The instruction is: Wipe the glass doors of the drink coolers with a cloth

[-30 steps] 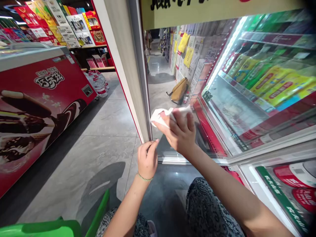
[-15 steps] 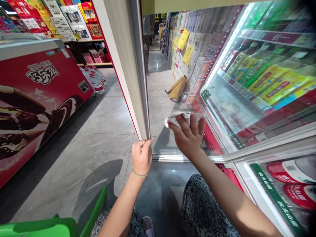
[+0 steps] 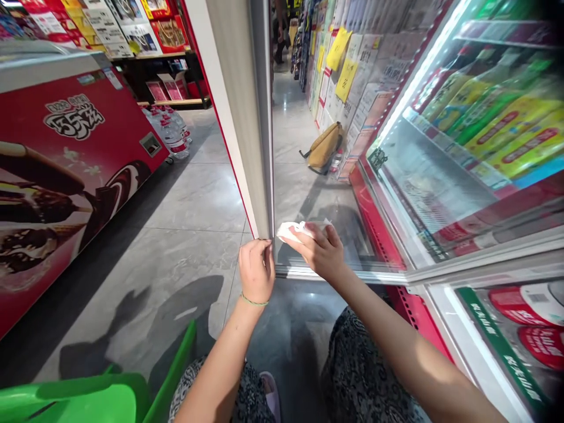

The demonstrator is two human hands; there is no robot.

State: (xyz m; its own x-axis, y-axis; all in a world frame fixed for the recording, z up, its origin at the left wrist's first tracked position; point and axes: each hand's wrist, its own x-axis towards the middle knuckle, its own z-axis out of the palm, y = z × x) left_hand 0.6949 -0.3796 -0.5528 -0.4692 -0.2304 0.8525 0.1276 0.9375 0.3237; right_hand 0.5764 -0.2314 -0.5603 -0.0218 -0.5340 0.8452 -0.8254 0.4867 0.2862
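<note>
My left hand [image 3: 256, 270] is closed around the lower corner of the glass door's frame [image 3: 240, 117], a green band on its wrist. White cloth or tissue [image 3: 293, 229] lies under the fingers of my right hand [image 3: 324, 249], pressed against the glass pane [image 3: 308, 194] low down near the frame. Most of the cloth is covered by the fingers. The door stands open from a lit drinks fridge, and through its glass a yellow-brown bag [image 3: 325, 148] shows on the floor or as a reflection; I cannot tell which.
A red ice cream freezer [image 3: 114, 158] stands on the left, with packs of water bottles [image 3: 176, 141] by its end. A green plastic chair or stool [image 3: 88, 393] is at lower left. Bottles [image 3: 493, 111] fill the fridge shelves; red-labelled packs [image 3: 524, 311] sit at lower right.
My right hand has slid the cloth left and down across the glass, closer to the door frame. My left hand stays at the door corner. The view has shifted slightly.
</note>
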